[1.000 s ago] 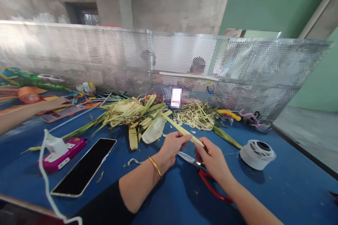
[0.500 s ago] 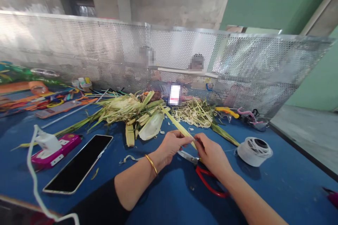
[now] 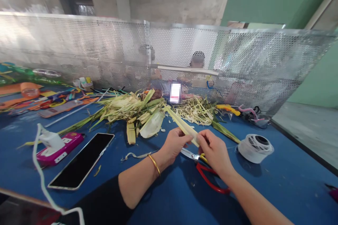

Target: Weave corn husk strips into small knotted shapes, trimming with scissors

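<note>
Another person's arm, over the table's far left a second ago, has gone from view. Left hand (image 3: 173, 146) and right hand (image 3: 213, 149) both closed in a pinch on one pale strip of husk (image 3: 182, 124), held above the blue table (image 3: 169, 197), its far end toward the husk heap (image 3: 124, 109). Scissors (image 3: 194, 156) lie below, partly hidden by the right hand; white spool (image 3: 255, 149) farther right; phone (image 3: 81, 161) at left, near a purple power strip (image 3: 59, 151).
</note>
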{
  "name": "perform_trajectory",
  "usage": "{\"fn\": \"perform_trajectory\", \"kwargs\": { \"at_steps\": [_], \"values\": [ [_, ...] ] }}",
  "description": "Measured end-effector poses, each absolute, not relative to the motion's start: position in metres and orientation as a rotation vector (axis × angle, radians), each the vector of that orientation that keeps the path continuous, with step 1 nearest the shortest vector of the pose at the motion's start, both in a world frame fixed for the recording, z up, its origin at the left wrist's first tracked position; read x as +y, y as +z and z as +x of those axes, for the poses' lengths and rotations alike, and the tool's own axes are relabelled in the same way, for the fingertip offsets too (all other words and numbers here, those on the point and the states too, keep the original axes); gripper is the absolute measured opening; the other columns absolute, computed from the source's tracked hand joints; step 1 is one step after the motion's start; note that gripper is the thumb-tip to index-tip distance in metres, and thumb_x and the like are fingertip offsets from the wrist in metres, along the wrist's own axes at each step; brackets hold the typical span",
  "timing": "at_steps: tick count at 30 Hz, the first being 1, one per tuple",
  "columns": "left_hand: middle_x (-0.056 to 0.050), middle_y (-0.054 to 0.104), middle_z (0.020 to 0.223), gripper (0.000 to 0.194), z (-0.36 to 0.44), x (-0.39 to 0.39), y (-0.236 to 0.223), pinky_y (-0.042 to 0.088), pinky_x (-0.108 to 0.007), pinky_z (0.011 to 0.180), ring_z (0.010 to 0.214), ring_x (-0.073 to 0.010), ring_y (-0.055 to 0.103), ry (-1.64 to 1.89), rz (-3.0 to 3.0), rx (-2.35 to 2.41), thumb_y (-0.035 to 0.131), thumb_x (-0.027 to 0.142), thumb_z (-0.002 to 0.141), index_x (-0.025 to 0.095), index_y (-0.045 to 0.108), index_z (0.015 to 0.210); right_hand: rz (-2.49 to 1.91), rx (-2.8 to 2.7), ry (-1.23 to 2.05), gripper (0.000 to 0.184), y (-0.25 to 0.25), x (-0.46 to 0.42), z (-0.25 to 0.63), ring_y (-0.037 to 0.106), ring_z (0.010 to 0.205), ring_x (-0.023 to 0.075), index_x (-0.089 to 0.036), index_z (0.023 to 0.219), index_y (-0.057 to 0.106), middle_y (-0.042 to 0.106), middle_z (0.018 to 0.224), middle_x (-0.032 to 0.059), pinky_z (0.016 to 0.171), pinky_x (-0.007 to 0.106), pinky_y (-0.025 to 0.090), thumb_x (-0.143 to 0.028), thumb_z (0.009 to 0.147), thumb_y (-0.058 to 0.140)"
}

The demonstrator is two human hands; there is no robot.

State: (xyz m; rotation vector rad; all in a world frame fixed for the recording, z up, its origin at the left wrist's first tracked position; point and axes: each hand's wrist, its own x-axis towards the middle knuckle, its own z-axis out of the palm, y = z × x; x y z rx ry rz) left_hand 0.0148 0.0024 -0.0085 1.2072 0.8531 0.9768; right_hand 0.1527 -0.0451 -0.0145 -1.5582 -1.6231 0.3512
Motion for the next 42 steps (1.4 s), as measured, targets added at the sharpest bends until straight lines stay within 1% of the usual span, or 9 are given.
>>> {"fn": "perform_trajectory", "kwargs": {
  "at_steps": [9,14,17,19,22,26,29,37,42],
  "values": [
    [-0.001,0.061,0.065,0.005,0.016,0.001,-0.011,0.042,-0.021,0.053,0.057,-0.0102,0.057,0.969,1.099,0.916,0.062,0.018,0.068,0.014,0.059,0.069,-1.426,-1.421,0.667,0.027,-0.013,-0.037,0.157,0.06,0.054,0.0163,-0.02,0.085,0.054,0.061,0.066,-0.001,0.056,0.028,0.048,-0.046,0.078,0.056],
    [-0.002,0.06,0.061,0.025,0.01,-0.007,-0.005,0.043,-0.027,0.061,0.06,-0.0146,0.055,1.131,1.711,1.164,0.062,0.037,0.075,0.017,0.058,0.062,-1.552,-1.391,0.35,0.024,-0.01,-0.039,0.165,0.061,0.057,0.0174,-0.02,0.079,0.057,0.061,0.064,-0.0001,0.059,0.029,0.046,-0.043,0.081,0.052],
    [-0.006,0.068,0.087,0.012,0.001,-0.007,0.004,0.04,-0.032,0.084,0.09,-0.0206,0.057,1.331,2.215,1.083,0.058,0.028,0.081,0.02,0.066,0.083,-1.501,-1.606,0.285,0.022,-0.007,-0.041,0.168,0.061,0.058,0.0175,-0.021,0.079,0.059,0.061,0.064,0.0004,0.06,0.029,0.046,-0.04,0.083,0.049],
    [-0.007,0.067,0.105,0.019,-0.005,-0.002,0.007,0.034,-0.034,0.094,0.105,-0.0232,0.054,1.258,2.382,0.996,0.06,0.021,0.079,0.023,0.067,0.096,-1.466,-1.666,0.317,0.021,-0.006,-0.041,0.167,0.061,0.059,0.0175,-0.022,0.078,0.06,0.063,0.067,0.0012,0.061,0.029,0.046,-0.039,0.084,0.05],
    [-0.004,0.069,0.081,0.013,-0.007,0.007,0.004,0.04,-0.029,0.077,0.081,-0.0197,0.06,1.009,2.372,1.036,0.056,0.025,0.082,0.024,0.069,0.08,-1.478,-1.495,0.456,0.023,-0.008,-0.039,0.165,0.061,0.059,0.018,-0.022,0.08,0.061,0.063,0.066,0.0012,0.059,0.029,0.048,-0.044,0.079,0.055],
    [-0.003,0.069,0.084,0.015,-0.003,0.007,-0.003,0.039,-0.025,0.071,0.079,-0.0169,0.06,1.116,2.342,1.09,0.052,0.023,0.084,0.022,0.066,0.08,-1.438,-1.202,0.876,0.031,-0.011,-0.035,0.161,0.055,0.048,0.0147,-0.02,0.065,0.053,0.055,0.052,-0.0028,0.048,0.027,0.045,-0.049,0.068,0.064],
    [-0.003,0.068,0.083,0.017,-0.001,0.002,-0.003,0.037,-0.025,0.069,0.077,-0.0163,0.059,1.129,2.351,1.144,0.05,0.024,0.085,0.021,0.064,0.078,-1.398,-1.116,1.061,0.029,-0.011,-0.036,0.157,0.053,0.045,0.0117,-0.019,0.063,0.053,0.056,0.054,-0.0033,0.045,0.024,0.044,-0.045,0.064,0.066],
    [-0.002,0.063,0.072,0.025,0.004,-0.001,-0.001,0.031,-0.025,0.061,0.07,-0.0167,0.055,0.969,2.225,1.382,0.043,0.029,0.089,0.021,0.059,0.072,-1.355,-1.201,0.924,0.024,-0.012,-0.039,0.151,0.058,0.058,0.0155,-0.018,0.072,0.058,0.061,0.066,0.0005,0.047,0.024,0.046,-0.042,0.068,0.062],
    [-0.003,0.062,0.073,0.026,0.007,-0.004,-0.006,0.029,-0.026,0.059,0.068,-0.0169,0.054,0.97,2.208,1.345,0.041,0.034,0.09,0.02,0.057,0.073,-1.401,-1.268,0.786,0.022,-0.018,-0.038,0.152,0.053,0.051,0.0135,-0.02,0.07,0.057,0.057,0.059,-0.0027,0.05,0.025,0.044,-0.041,0.074,0.058]
  ]
}}
